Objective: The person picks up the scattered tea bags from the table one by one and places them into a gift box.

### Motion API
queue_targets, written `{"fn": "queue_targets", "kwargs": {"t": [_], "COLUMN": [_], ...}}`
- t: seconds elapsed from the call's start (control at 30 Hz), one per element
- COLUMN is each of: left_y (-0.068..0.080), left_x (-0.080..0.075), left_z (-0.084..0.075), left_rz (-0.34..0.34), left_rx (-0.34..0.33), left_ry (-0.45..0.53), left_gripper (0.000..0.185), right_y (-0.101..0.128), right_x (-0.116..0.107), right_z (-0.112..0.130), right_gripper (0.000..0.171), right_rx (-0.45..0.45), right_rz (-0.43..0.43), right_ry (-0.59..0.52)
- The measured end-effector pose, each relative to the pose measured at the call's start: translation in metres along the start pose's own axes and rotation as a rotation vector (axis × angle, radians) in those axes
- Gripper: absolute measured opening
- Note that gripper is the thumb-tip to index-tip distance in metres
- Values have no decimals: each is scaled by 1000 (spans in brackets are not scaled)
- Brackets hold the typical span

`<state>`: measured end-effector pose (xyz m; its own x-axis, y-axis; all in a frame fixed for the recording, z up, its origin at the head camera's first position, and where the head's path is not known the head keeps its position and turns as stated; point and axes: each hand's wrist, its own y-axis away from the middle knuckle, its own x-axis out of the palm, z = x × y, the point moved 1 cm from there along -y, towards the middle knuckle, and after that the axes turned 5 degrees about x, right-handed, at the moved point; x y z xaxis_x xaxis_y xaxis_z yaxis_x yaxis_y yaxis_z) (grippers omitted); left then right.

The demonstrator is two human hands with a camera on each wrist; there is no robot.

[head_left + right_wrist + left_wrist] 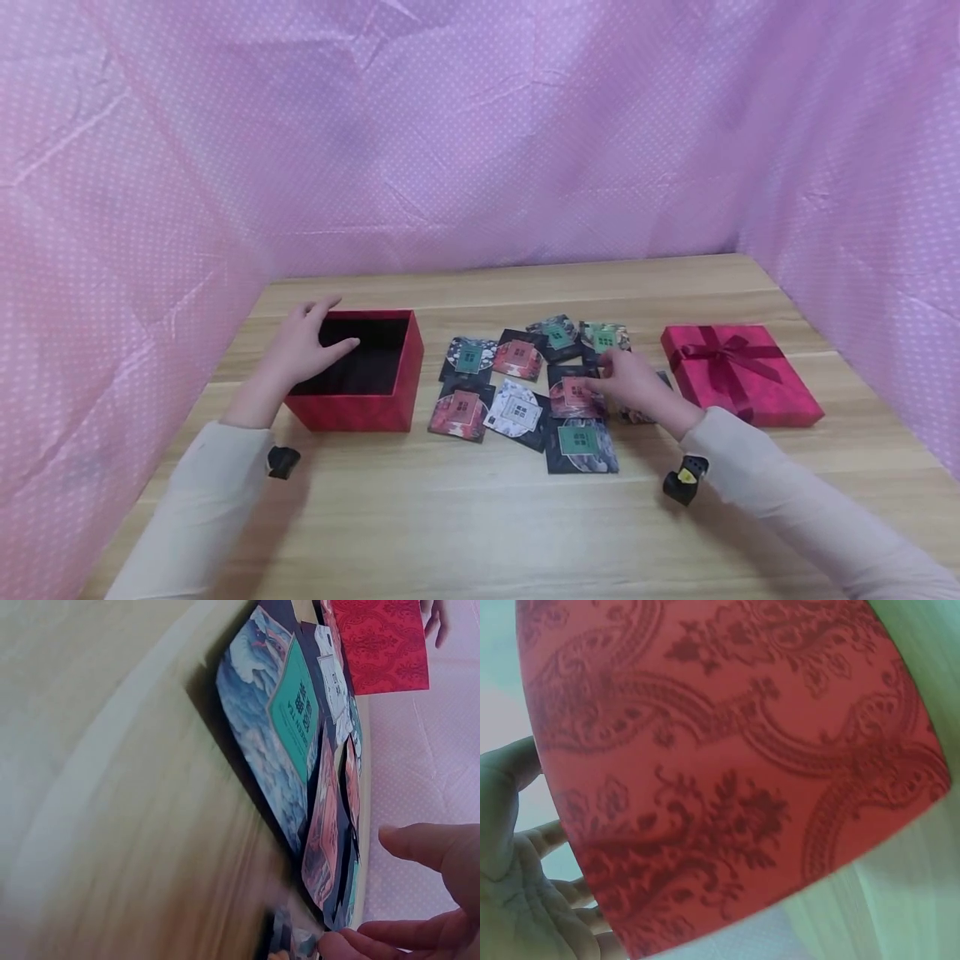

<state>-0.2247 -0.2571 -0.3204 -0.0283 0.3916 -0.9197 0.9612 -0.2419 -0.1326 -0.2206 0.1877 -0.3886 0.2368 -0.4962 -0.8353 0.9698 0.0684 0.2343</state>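
Note:
An open red patterned box (352, 414) with a dark interior stands at the left of the table. My left hand (302, 343) is at its left side, thumb and fingers spread apart over the opening. In the left wrist view, the box wall (727, 765) partly hides the fingers. Several flat tea sachets (519, 410) with green, pink and white labels lie in the middle. Above the pink-label sachet (573, 388), my right hand (633, 379) reaches down from the right. The right wrist view shows its thumb (412, 844) apart from the fingers, with nothing between them.
A red box lid (738, 375) with a dark red ribbon bow lies to the right of the sachets. The wooden table (450, 517) extends towards me. Pink dotted cloth (480, 150) hangs behind and along both sides.

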Motion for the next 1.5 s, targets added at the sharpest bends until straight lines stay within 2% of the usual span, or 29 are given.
{"fn": "queue_targets", "kwargs": {"t": [0.23,0.37,0.43,0.6,0.73,1.0,1.2,1.5], "left_y": [2,3,4,8,11,9,10,8], "left_x": [-5,-8,-10,-13,-18,-16,-7,-10], "left_z": [14,26,31,48,60,70,78,91], "left_rz": [67,116,146,277,362,411,429,453], "left_rx": [-59,-98,-127,-205,-226,-194,-201,-199], "left_ry": [87,181,231,392,503,643,714,854], "left_gripper": [79,81,81,76,71,64,69,70], "right_y": [2,1,0,2,3,2,-2,-7], "right_x": [2,4,6,8,9,14,18,15], "right_z": [1,2,2,4,5,6,8,10], "right_gripper": [65,68,63,53,50,34,27,31], "right_rx": [14,32,41,40,49,48,57,66], "right_rz": [-12,4,12,16,22,9,3,11], "right_ry": [-18,-18,-19,-24,-36,-73,-27,15]}}
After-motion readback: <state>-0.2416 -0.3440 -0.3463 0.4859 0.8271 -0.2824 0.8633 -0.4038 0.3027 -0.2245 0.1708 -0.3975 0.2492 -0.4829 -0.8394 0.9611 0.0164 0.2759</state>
